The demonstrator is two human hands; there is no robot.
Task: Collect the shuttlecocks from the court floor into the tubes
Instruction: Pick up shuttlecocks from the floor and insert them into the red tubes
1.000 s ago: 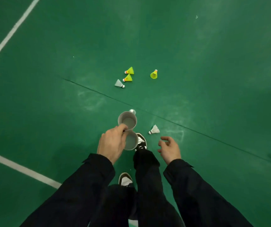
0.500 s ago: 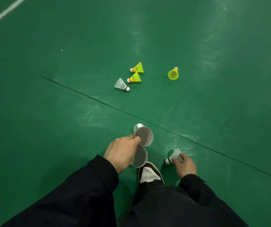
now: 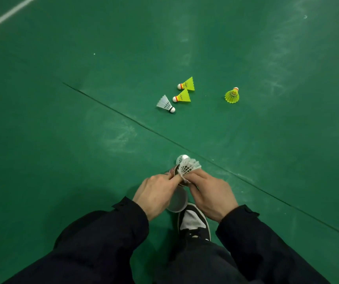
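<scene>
My left hand [image 3: 157, 194] grips two tubes side by side: the nearer tube [image 3: 177, 201] shows its pale open mouth, the farther tube [image 3: 174, 171] is mostly hidden. My right hand [image 3: 210, 194] pinches a white feather shuttlecock [image 3: 188, 166] at the farther tube's mouth, skirt pointing up and away. A small white rounded thing [image 3: 182, 157] peeks out just beyond it. On the floor ahead lie a white shuttlecock [image 3: 165, 104], two yellow shuttlecocks [image 3: 187, 84] [image 3: 183, 97] close together, and a third yellow shuttlecock [image 3: 232, 95] standing on its skirt to the right.
Green court floor [image 3: 82, 140] with a dark seam [image 3: 144, 126] running diagonally from upper left to lower right. A white court line [image 3: 7, 16] crosses the top left corner. My black-and-white shoe [image 3: 194, 221] is under the hands.
My right hand picked the white shuttlecock off the floor by my shoe and brought it up to the tubes in my left hand. The camera moved closer to the floor.
</scene>
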